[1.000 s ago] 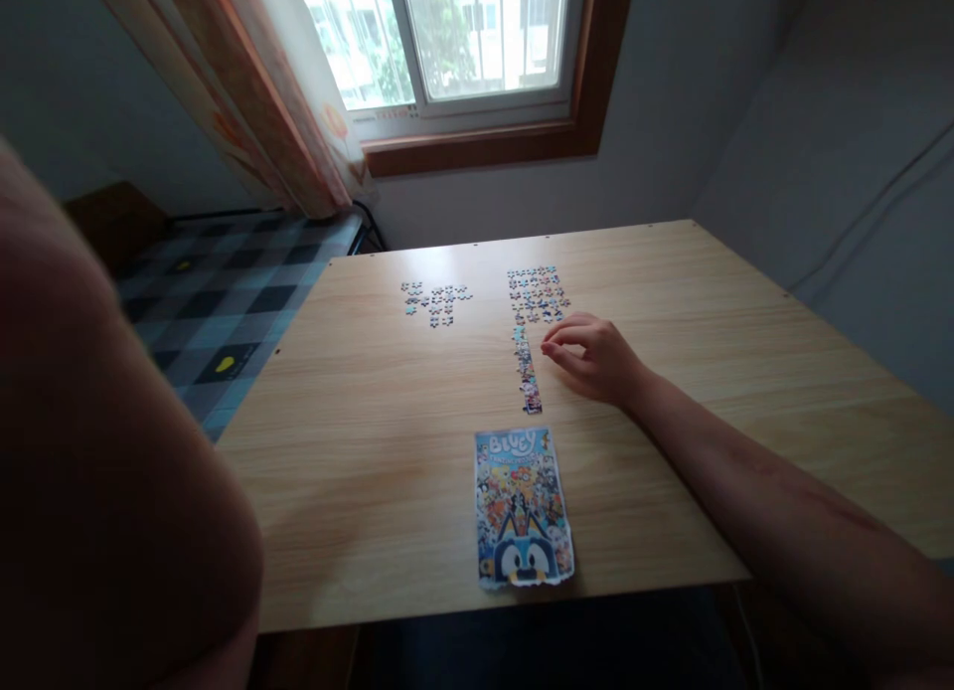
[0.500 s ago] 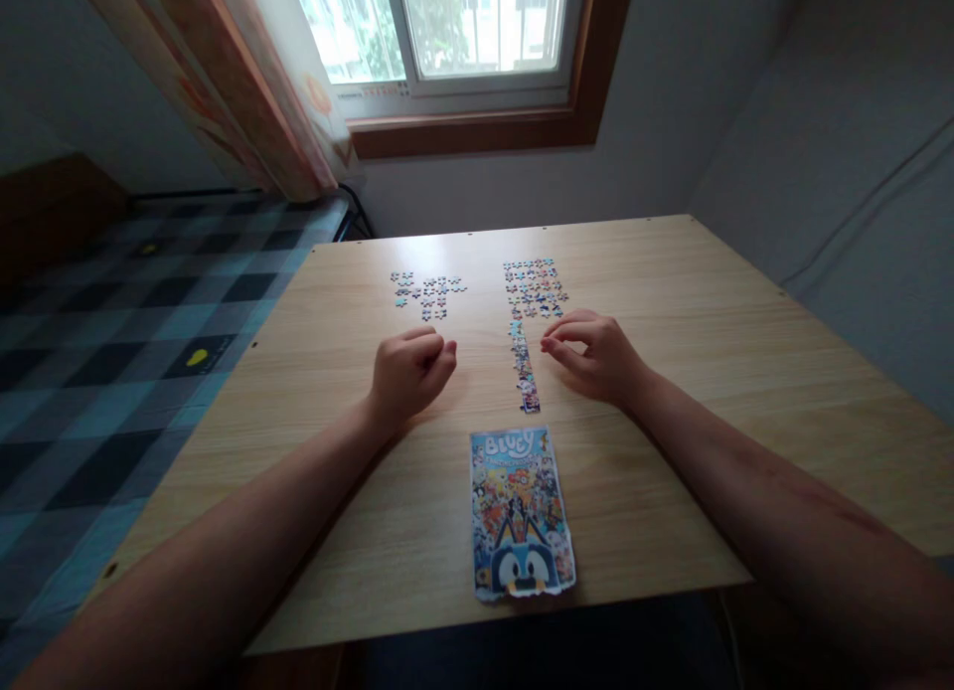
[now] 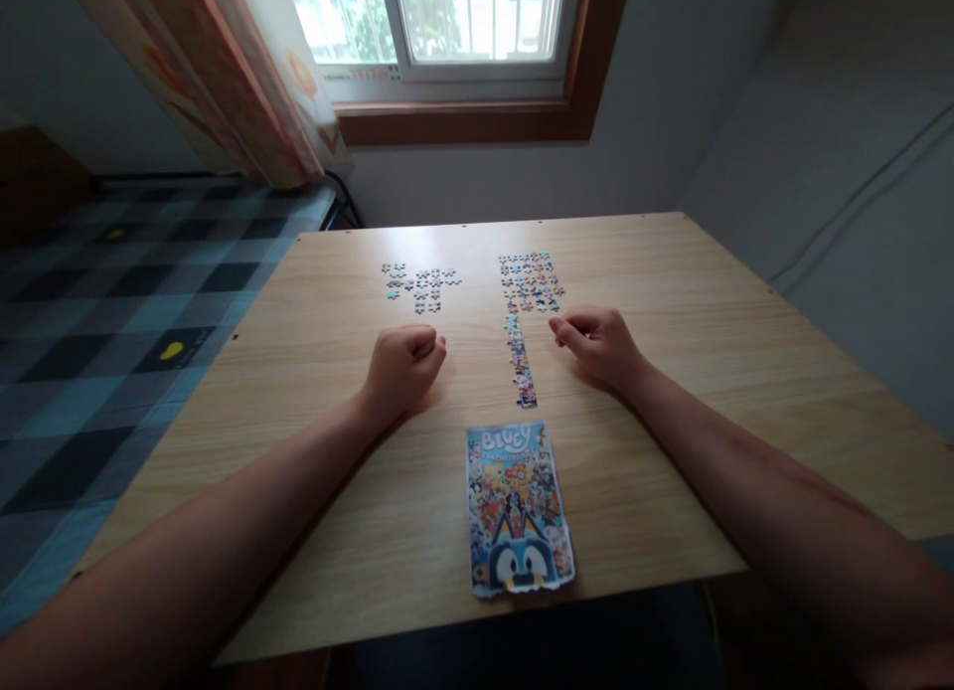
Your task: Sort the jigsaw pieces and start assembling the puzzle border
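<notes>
My left hand point(image 3: 404, 367) rests on the table as a closed fist, with nothing showing in it. It lies below a loose group of jigsaw pieces point(image 3: 428, 280). My right hand point(image 3: 598, 344) is curled closed, thumb against the bent fingers, and no piece shows in it. Just left of it runs a narrow joined strip of puzzle point(image 3: 523, 367), apart from the fingers. Above the strip, more jigsaw pieces point(image 3: 531, 272) lie in close rows. Nearer to me is a printed picture sheet point(image 3: 518, 511) with a blue cartoon dog and a torn-looking lower edge.
The light wooden table point(image 3: 313, 561) has its far edge toward a window point(image 3: 477, 19) and wall. To the left stands a bed with a checked cover point(image 3: 67, 372), below an orange-patterned curtain point(image 3: 224, 74). A cable point(image 3: 857, 193) runs along the right wall.
My right hand has curled its fingers in from a loose pinch and drawn slightly away from the strip. My left fist remains closed. The whole view has shifted slightly.
</notes>
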`<state>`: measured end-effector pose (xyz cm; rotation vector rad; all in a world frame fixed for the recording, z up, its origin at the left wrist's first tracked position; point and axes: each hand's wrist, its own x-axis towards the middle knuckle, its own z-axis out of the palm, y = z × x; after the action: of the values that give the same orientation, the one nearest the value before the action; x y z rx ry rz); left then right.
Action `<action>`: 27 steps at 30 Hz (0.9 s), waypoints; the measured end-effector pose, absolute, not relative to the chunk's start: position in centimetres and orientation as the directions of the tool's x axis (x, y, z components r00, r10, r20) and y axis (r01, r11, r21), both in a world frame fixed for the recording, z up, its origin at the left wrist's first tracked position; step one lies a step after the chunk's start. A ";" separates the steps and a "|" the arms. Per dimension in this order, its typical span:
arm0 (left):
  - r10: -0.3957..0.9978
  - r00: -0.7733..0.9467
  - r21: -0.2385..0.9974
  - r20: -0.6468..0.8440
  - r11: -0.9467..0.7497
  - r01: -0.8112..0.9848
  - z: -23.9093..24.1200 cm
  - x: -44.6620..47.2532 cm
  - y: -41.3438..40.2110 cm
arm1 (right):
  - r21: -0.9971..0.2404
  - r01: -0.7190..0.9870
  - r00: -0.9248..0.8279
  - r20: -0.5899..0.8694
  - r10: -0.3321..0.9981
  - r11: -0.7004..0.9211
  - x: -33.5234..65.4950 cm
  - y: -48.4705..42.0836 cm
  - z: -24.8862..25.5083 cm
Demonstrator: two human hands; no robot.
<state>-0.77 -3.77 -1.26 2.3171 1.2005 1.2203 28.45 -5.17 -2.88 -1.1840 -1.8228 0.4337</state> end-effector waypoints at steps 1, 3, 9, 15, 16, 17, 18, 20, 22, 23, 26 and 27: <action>0.776 0.305 0.561 0.552 -0.617 0.553 -1.3 -0.8 -3.7 | -0.689 0.547 -0.135 0.488 0.862 0.476 28.5 -5.1 -2.9; 0.784 0.308 0.565 0.539 -0.608 0.558 -1.4 -0.8 -3.7 | -0.698 0.544 -0.118 0.485 0.867 0.465 28.5 -5.1 -2.9; 0.778 0.361 0.538 0.514 -0.620 0.571 -1.2 -0.8 -3.8 | -0.714 0.539 -0.075 0.487 0.870 0.447 28.3 -5.4 -2.5; 0.799 0.413 0.564 0.437 -0.601 0.567 -1.0 -0.8 -3.9 | -0.720 0.534 -0.053 0.495 0.867 0.443 28.3 -5.3 -2.5; 0.810 0.407 0.579 0.423 -0.587 0.566 -1.1 -0.9 -3.8 | -0.720 0.534 -0.049 0.497 0.867 0.443 28.3 -5.2 -2.6; 0.820 0.395 0.595 0.414 -0.572 0.564 -1.1 -1.0 -3.8 | -0.722 0.534 -0.043 0.497 0.867 0.440 28.4 -5.2 -2.6; 0.828 0.381 0.609 0.410 -0.560 0.561 -1.2 -1.0 -3.7 | -0.725 0.534 -0.037 0.495 0.868 0.436 28.4 -5.1 -2.7; 0.840 0.351 0.633 0.414 -0.542 0.552 -1.4 -1.2 -3.6 | -0.732 0.530 -0.026 0.491 0.871 0.429 28.4 -5.1 -2.7; 0.853 0.314 0.666 0.416 -0.521 0.534 -1.5 -1.4 -3.5 | -0.736 0.526 -0.020 0.491 0.871 0.427 28.3 -5.1 -2.8; 0.861 0.295 0.685 0.414 -0.508 0.522 -1.6 -1.5 -3.4 | -0.736 0.525 -0.016 0.492 0.870 0.426 28.3 -5.1 -2.8; 0.873 0.257 0.735 0.414 -0.487 0.472 -1.6 -1.7 -3.2 | -0.740 0.527 0.001 0.493 0.870 0.418 28.3 -5.1 -2.8; 0.871 0.252 0.743 0.421 -0.491 0.455 -1.6 -1.8 -3.2 | -0.741 0.529 0.005 0.491 0.871 0.414 28.4 -5.1 -2.8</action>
<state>-1.77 -3.16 -1.59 2.0529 1.2031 1.1559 28.38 -5.08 -2.80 -1.2441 -1.6601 0.4242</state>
